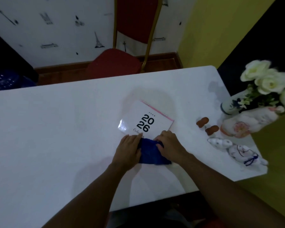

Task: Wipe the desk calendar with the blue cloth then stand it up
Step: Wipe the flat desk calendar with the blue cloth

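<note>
A white desk calendar (145,118) printed with "2026" and edged with a pink spiral binding lies flat on the white table (56,129). Just in front of it, at its near edge, a dark blue cloth (150,153) sits bunched on the table. My left hand (128,150) presses against the cloth's left side, fingers toward the calendar. My right hand (169,143) grips the cloth's right side, fingers curled over its top. Part of the cloth is hidden under both hands.
On the table's right side stand a vase of white flowers (263,83), a white ceramic piece (247,124), two small brown objects (207,126) and white rabbit figurines (237,149). A red chair (120,61) stands beyond the far edge.
</note>
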The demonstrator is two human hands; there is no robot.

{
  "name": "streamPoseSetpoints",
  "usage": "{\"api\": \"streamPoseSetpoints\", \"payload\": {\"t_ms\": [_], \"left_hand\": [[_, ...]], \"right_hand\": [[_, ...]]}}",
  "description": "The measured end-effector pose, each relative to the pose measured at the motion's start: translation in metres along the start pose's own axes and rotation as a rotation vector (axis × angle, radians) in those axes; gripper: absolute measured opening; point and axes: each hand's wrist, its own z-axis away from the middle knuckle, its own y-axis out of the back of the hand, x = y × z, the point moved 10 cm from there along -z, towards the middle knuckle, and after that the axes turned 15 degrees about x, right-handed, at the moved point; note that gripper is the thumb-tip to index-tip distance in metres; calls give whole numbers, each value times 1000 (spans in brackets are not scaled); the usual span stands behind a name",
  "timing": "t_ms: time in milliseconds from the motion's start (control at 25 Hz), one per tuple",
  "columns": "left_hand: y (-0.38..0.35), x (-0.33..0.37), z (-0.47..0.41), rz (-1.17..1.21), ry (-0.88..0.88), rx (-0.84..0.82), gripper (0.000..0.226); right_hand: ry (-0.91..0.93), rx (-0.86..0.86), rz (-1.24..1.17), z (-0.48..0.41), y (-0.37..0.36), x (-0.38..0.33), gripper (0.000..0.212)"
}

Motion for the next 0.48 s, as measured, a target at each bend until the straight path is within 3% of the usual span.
{"api": "streamPoseSetpoints", "payload": {"t_ms": [120, 280, 400, 480], "left_hand": [[14, 12, 0, -95, -81, -8, 41], [32, 24, 20, 41, -65, 8, 24], [34, 37, 56, 16, -205, 63, 39], [12, 38, 86, 17, -294, -54, 61]], "right_hand": [[-5, -39, -101, 7, 11, -8, 20], [66, -26, -167, 35, 36, -19, 17], [338, 40, -2, 76, 46, -35, 29], [491, -17, 71, 114, 30, -39, 43]]}}
